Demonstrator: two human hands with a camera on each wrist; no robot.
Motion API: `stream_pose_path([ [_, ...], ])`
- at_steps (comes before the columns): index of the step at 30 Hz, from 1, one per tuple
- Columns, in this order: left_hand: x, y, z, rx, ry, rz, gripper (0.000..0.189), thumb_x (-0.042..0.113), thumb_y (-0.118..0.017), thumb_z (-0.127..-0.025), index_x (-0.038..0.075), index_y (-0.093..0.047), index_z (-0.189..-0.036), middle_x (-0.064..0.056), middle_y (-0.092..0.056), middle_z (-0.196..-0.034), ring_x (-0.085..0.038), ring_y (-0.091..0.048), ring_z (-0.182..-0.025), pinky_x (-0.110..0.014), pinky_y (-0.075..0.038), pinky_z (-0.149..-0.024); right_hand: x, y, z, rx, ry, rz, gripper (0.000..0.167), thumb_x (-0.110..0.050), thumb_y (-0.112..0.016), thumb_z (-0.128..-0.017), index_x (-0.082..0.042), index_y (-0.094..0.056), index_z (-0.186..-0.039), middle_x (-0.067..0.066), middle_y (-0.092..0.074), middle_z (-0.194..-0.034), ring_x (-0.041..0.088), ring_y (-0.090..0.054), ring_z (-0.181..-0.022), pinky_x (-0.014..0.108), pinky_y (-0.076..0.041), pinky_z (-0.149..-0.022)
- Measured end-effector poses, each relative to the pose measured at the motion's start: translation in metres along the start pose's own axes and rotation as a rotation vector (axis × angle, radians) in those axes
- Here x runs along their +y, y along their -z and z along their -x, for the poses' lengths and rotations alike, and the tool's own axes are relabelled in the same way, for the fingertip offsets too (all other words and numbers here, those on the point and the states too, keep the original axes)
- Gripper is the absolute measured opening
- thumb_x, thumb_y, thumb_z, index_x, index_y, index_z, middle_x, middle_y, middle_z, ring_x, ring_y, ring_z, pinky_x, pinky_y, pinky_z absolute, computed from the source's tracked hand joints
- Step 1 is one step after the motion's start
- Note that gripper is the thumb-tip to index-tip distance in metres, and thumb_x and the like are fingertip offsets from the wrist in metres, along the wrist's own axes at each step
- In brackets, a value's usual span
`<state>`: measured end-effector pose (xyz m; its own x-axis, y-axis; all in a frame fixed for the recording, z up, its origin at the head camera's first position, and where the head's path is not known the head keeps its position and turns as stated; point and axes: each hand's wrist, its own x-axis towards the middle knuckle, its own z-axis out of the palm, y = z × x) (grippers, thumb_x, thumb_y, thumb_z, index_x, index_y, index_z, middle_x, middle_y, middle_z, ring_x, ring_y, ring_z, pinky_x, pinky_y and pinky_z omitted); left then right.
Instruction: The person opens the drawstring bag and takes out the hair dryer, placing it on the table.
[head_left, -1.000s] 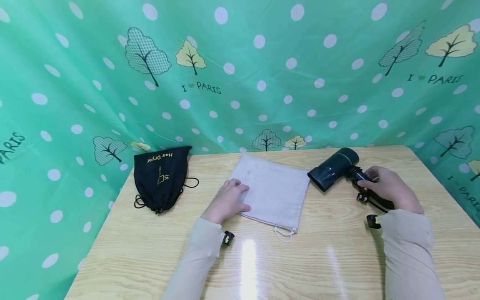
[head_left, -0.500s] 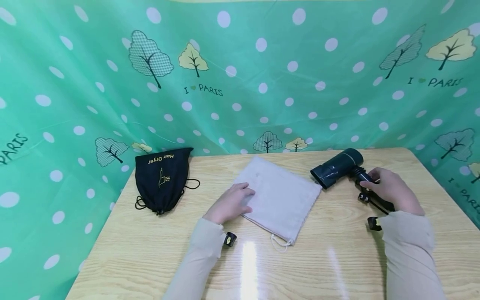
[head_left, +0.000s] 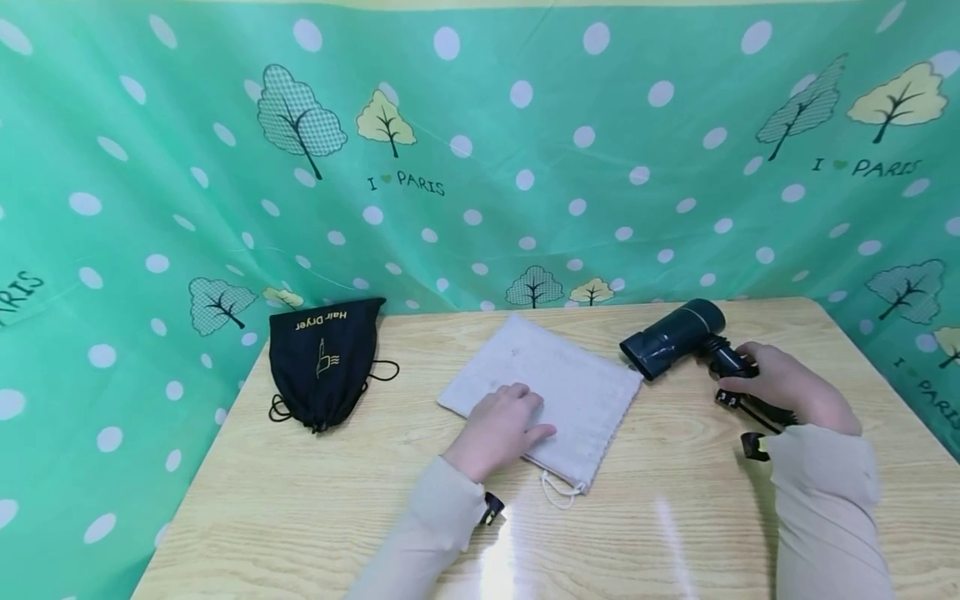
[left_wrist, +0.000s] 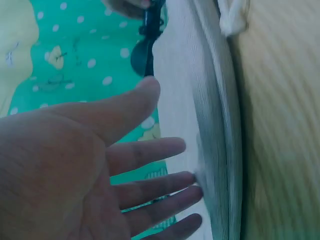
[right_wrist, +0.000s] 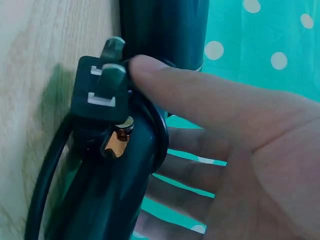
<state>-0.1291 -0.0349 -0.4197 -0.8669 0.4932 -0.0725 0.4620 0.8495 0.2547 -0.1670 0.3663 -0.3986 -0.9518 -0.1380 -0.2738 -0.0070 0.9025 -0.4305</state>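
A light grey drawstring cloth bag point(head_left: 562, 375) lies flat at the middle of the table, its white cord at the near right corner. My left hand point(head_left: 501, 429) is over its near left part, fingers extended; the left wrist view shows the fingertips point(left_wrist: 192, 192) at the bag's surface. To the right lies a dark hair dryer point(head_left: 675, 333), its nozzle beside the bag's right corner. My right hand point(head_left: 787, 383) holds its handle, thumb on one side beside the plug point(right_wrist: 97, 92) and fingers behind. The far fingertips are hidden in the right wrist view.
A black drawstring pouch point(head_left: 324, 362) printed "Hair Dryer" lies at the far left of the wooden table point(head_left: 300, 517). A green dotted curtain point(head_left: 480, 167) hangs behind the table's back edge and along its sides.
The grey bag has turned and shifted slightly right. My left hand has then slid right and nearer across it. The right hand stays at the dryer's handle, shifted very little.
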Motion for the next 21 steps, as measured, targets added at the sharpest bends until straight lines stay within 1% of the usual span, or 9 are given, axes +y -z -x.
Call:
stream_pose_path([
  [4, 0.006, -0.004, 0.001, -0.026, -0.017, -0.066, 0.045, 0.049, -0.058, -0.097, 0.012, -0.067, -0.121, -0.007, -0.063, -0.127, -0.023, -0.059, -0.117, -0.038, -0.052, -0.095, 0.000, -0.002, 0.000, 0.024, -0.016, 0.002, 0.064, -0.025, -0.063, -0.096, 0.025, -0.038, -0.128, 0.045, -0.048, -0.120, 0.050, -0.055, -0.099, 0.055, -0.050, -0.078],
  [9, 0.009, -0.006, 0.002, -0.022, -0.034, -0.125, 0.040, 0.049, -0.067, -0.091, 0.012, -0.069, -0.106, -0.005, -0.064, -0.113, -0.022, -0.059, -0.104, -0.036, -0.053, -0.087, 0.003, -0.004, -0.002, 0.046, -0.041, 0.020, 0.060, -0.023, -0.059, -0.097, 0.023, -0.038, -0.131, 0.046, -0.045, -0.124, 0.057, -0.051, -0.106, 0.061, -0.048, -0.082],
  [13, 0.012, -0.007, 0.002, -0.020, -0.048, -0.162, 0.038, 0.044, -0.072, -0.088, 0.010, -0.067, -0.105, -0.004, -0.062, -0.104, -0.021, -0.058, -0.098, -0.034, -0.053, -0.083, 0.006, -0.005, -0.003, 0.049, -0.050, 0.026, 0.061, -0.024, -0.059, -0.098, 0.022, -0.038, -0.132, 0.046, -0.045, -0.125, 0.059, -0.049, -0.108, 0.062, -0.048, -0.083],
  [18, 0.012, -0.010, 0.002, -0.016, -0.063, -0.177, 0.038, 0.042, -0.075, -0.087, 0.010, -0.066, -0.105, -0.004, -0.062, -0.104, -0.021, -0.058, -0.100, -0.033, -0.053, -0.083, 0.006, -0.005, -0.003, 0.059, -0.066, 0.025, 0.061, -0.025, -0.060, -0.098, 0.021, -0.040, -0.131, 0.045, -0.045, -0.125, 0.059, -0.049, -0.108, 0.062, -0.048, -0.082],
  [21, 0.012, -0.012, 0.001, -0.024, -0.072, -0.179, 0.040, 0.041, -0.075, -0.087, 0.012, -0.066, -0.113, -0.005, -0.063, -0.115, -0.024, -0.058, -0.111, -0.036, -0.053, -0.090, 0.007, -0.005, -0.001, 0.064, -0.087, 0.017, 0.064, -0.029, -0.061, -0.098, 0.020, -0.039, -0.132, 0.045, -0.045, -0.126, 0.059, -0.049, -0.108, 0.062, -0.048, -0.082],
])
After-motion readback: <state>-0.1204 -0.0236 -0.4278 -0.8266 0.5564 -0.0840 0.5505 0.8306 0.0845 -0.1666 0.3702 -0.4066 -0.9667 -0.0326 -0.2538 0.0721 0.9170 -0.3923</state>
